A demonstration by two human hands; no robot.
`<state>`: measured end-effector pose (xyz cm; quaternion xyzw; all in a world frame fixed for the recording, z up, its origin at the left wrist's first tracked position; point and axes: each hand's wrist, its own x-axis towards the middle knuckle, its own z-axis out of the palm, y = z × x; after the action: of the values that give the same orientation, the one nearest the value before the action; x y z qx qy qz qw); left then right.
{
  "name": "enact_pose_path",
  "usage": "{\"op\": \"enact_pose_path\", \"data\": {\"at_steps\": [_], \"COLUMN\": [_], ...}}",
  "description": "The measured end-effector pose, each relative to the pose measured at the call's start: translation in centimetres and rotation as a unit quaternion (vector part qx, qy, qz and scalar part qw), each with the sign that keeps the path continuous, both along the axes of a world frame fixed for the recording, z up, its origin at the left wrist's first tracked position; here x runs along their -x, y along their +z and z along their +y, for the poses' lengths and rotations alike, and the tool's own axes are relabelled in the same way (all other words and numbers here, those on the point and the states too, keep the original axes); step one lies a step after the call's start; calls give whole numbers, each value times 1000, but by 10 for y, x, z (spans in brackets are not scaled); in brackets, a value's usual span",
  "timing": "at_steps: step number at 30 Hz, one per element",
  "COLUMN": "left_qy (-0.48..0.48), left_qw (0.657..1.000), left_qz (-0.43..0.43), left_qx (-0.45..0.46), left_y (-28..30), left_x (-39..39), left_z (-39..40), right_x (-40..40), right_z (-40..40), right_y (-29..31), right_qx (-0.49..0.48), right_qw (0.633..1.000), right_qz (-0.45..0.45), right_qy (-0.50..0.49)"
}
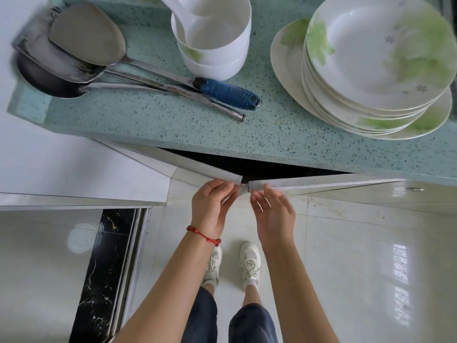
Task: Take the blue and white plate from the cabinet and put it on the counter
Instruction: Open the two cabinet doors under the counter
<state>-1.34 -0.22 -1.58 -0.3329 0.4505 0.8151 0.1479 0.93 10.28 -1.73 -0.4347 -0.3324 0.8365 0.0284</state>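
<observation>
**Both hands at the cabinet doors, plate out of sight**

Seen from above, the left hand (pixel 213 206) grips the free corner of the left cabinet door (pixel 202 167), fingers curled over its top edge. The right hand (pixel 273 211) meets the right cabinet door (pixel 321 182) at its free end; its fingertips touch the edge, curled loosely, and whether they truly grip it cannot be told. The two doors stand slightly ajar, their free ends almost touching, with a dark wedge of cabinet interior (pixel 259 167) showing at 12 o'clock from the hands. The blue and white plate is not visible; the dark opening reveals nothing inside.

Above the doors runs the speckled green counter (pixel 153 125). On it, at 10 o'clock from the hands, lie metal spatulas and a ladle (pixel 81 40), one with a blue-wrapped handle (pixel 227 94). At 12 o'clock stand stacked white bowls (pixel 215 43) holding a white scoop. At 2 o'clock sits a stack of white plates with green print (pixel 371 68).

A red bracelet (pixel 204 235) circles the left wrist. White sneakers (pixel 249 264) stand on the glossy tiled floor at 6 o'clock.
</observation>
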Motion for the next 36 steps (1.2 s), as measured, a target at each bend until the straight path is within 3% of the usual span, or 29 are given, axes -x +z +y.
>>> {"op": "enact_pose_path", "data": {"at_steps": [8,20,36], "left_qy": [-57,-51,-62], "left_qw": [980,939,837], "left_qz": [-24,-18,32], "left_qx": [191,339,542], "left_y": [6,6,19], "left_x": [-60,-132,-191], "left_z": [-31,-91,-170], "right_x": [-64,-148,-223], "right_z": [-5,19,72], "right_y": [5,14,13], "right_qx": [-207,-320,-426], "right_qw": [964,927,883], "right_qz": [-143,-166,-151], "right_qy": [81,107,130]}}
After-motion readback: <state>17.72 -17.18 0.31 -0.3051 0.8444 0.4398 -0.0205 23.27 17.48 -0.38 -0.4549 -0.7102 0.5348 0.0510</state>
